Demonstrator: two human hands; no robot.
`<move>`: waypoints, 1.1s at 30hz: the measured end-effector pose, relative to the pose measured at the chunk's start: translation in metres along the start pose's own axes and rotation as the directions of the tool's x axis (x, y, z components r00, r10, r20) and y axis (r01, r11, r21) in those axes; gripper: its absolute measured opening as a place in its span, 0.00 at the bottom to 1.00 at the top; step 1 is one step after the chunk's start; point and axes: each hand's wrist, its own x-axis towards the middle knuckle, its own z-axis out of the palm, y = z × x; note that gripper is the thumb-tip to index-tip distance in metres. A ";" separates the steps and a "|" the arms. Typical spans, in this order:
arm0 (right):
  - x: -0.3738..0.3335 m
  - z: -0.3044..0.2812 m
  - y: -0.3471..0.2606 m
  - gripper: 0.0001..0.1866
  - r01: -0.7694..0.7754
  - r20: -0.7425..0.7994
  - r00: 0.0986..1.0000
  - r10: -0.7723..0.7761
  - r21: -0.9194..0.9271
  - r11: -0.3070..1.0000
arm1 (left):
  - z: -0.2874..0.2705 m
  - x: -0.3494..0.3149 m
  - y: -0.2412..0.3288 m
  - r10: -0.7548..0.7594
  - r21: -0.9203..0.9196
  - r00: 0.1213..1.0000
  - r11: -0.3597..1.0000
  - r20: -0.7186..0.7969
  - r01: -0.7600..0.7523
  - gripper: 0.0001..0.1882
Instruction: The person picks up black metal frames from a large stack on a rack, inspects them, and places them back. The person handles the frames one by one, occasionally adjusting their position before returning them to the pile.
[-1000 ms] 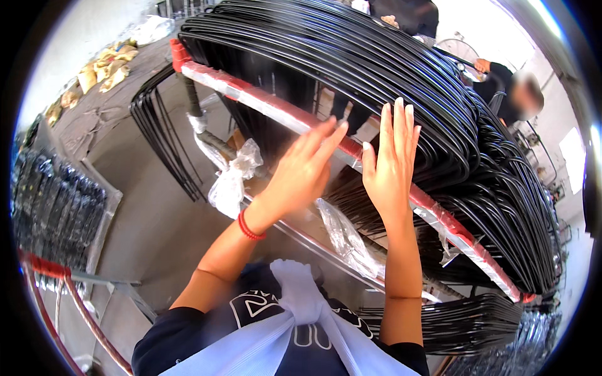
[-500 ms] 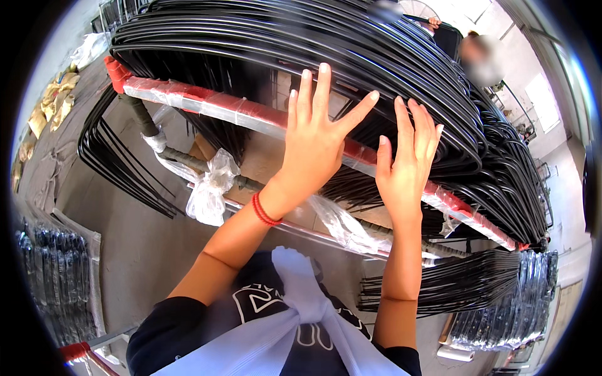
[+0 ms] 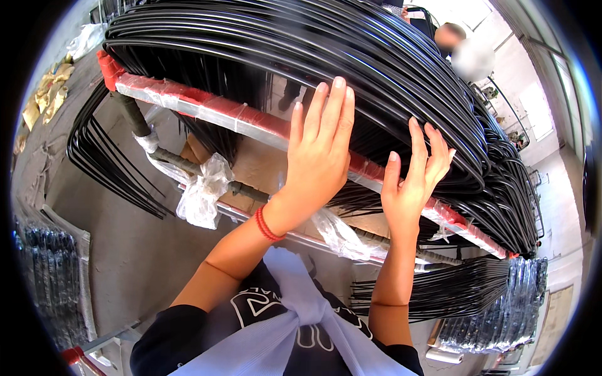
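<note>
A thick stack of bent black tubes (image 3: 263, 47) stretches across the view in front of me, its ends curving downward. My left hand (image 3: 321, 141), with a red beaded bracelet at the wrist, has its fingers stretched out flat, the tips by the nearest tube. To its right, my right hand (image 3: 415, 175) is spread, fingertips at the lower tubes near their bend. Neither hand is wrapped round a tube. Both are over the rack's rail (image 3: 207, 108), which is wrapped in red material and clear plastic.
Clear plastic (image 3: 205, 191) is tied to the lower bar. Loose black rods (image 3: 113, 156) hang at the left. Wrapped bundles stand at left (image 3: 50, 282) and right (image 3: 492, 319). Another person (image 3: 464, 53) is beyond the stack at the upper right.
My left fingers have come together from a wide spread, thumb drawn in. My right hand has shifted slightly down and right, its fingers more bent. The person behind has moved slightly.
</note>
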 end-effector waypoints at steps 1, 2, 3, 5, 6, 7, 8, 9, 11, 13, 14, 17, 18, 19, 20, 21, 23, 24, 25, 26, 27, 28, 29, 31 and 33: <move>-0.001 0.001 0.000 0.25 -0.001 0.002 1.000 0.001 -0.004 1.000 | 0.001 -0.001 0.001 -0.002 0.031 1.000 1.000 0.010 0.001 0.39; 0.001 0.003 -0.001 0.25 0.003 -0.005 1.000 -0.003 -0.002 1.000 | 0.000 0.000 0.000 0.001 0.070 1.000 0.998 0.013 -0.002 0.39; 0.002 0.004 -0.001 0.25 0.007 -0.013 1.000 -0.007 0.000 1.000 | -0.001 0.001 0.001 0.003 0.109 1.000 0.994 0.016 -0.005 0.39; 0.000 0.001 -0.003 0.25 0.000 -0.011 1.000 -0.001 -0.025 1.000 | -0.003 0.001 0.006 0.000 0.064 1.000 0.998 0.027 -0.002 0.36; 0.000 0.000 -0.003 0.25 -0.001 -0.012 1.000 0.001 -0.025 1.000 | -0.002 0.002 0.007 0.000 0.061 1.000 0.998 0.021 -0.001 0.35; 0.001 0.000 -0.002 0.25 -0.002 -0.012 1.000 0.002 -0.024 1.000 | -0.001 0.003 0.008 -0.001 0.060 1.000 0.998 0.015 0.000 0.35; 0.001 -0.001 -0.003 0.25 -0.011 -0.006 1.000 0.010 -0.034 0.999 | 0.000 0.002 0.008 0.014 0.059 1.000 0.998 0.005 -0.015 0.35; 0.001 -0.002 -0.004 0.25 -0.013 -0.006 1.000 0.013 -0.032 0.999 | -0.003 0.003 0.008 0.020 0.074 1.000 0.997 0.015 -0.021 0.35; 0.002 -0.001 -0.004 0.24 -0.013 -0.001 1.000 0.013 -0.027 1.000 | -0.011 0.005 0.006 -0.001 0.054 0.999 0.999 0.044 -0.002 0.36; 0.002 -0.001 -0.004 0.23 0.004 0.000 1.000 -0.004 -0.026 1.000 | -0.015 0.007 -0.002 0.023 0.064 1.000 0.998 0.002 -0.023 0.37; 0.002 -0.002 -0.003 0.23 0.003 0.004 1.000 -0.002 -0.042 0.999 | -0.016 0.007 -0.003 0.015 0.042 1.000 0.999 0.006 -0.016 0.37; -0.001 -0.003 0.001 0.22 0.041 0.014 0.999 -0.040 -0.072 0.997 | -0.019 0.004 -0.005 -0.038 0.014 0.999 0.999 0.008 0.038 0.38; 0.000 -0.003 0.000 0.22 0.046 0.006 0.999 -0.045 -0.056 0.997 | -0.019 0.004 -0.005 -0.074 -0.010 0.997 0.997 -0.017 0.074 0.39; 0.001 -0.002 -0.001 0.22 0.050 -0.001 0.999 -0.050 -0.042 0.998 | -0.021 0.004 -0.009 -0.109 -0.037 0.993 0.994 -0.043 0.107 0.40; -0.001 -0.006 0.004 0.22 0.049 0.003 0.999 -0.049 -0.066 0.997 | -0.019 0.008 -0.009 -0.113 -0.055 0.992 0.992 -0.058 0.110 0.41; -0.002 -0.006 0.005 0.21 0.050 0.000 0.999 -0.050 -0.073 0.996 | -0.022 0.011 -0.014 -0.115 -0.040 0.989 0.993 -0.091 0.112 0.39; -0.001 -0.004 0.004 0.21 0.051 -0.010 0.999 -0.052 -0.072 0.996 | -0.029 0.022 -0.028 -0.104 0.029 0.977 0.993 -0.186 0.112 0.39; 0.000 -0.003 0.004 0.21 0.062 -0.019 0.998 -0.063 -0.079 0.995 | -0.036 0.027 -0.033 -0.113 0.049 0.979 0.991 -0.172 0.123 0.40; 0.000 -0.003 0.003 0.21 0.058 -0.016 0.998 -0.059 -0.086 0.995 | -0.036 0.030 -0.041 -0.103 0.092 0.981 0.989 -0.166 0.120 0.41; 0.000 -0.002 0.005 0.20 0.065 -0.022 0.997 -0.067 -0.086 0.994 | -0.033 0.032 -0.048 -0.070 0.150 0.983 0.984 -0.171 0.096 0.40; 0.000 -0.002 0.006 0.20 0.072 -0.028 0.997 -0.074 -0.087 0.994 | -0.032 0.031 -0.053 -0.036 0.207 0.984 0.976 -0.173 0.072 0.40; 0.000 -0.002 0.006 0.21 0.077 -0.031 0.996 -0.080 -0.085 0.993 | -0.032 0.029 -0.055 -0.043 0.211 0.985 0.974 -0.168 0.079 0.39; -0.001 -0.002 0.007 0.21 0.078 -0.029 0.996 -0.081 -0.089 0.993 | -0.033 0.027 -0.054 -0.052 0.208 0.986 0.974 -0.159 0.084 0.39; -0.001 -0.002 0.007 0.21 0.078 -0.030 0.996 -0.081 -0.089 0.993 | -0.034 0.025 -0.055 -0.051 0.204 0.988 0.976 -0.146 0.081 0.39; 0.000 -0.003 0.006 0.21 0.080 -0.031 0.996 -0.082 -0.078 0.994 | -0.035 0.024 -0.057 -0.039 0.205 0.989 0.976 -0.142 0.067 0.39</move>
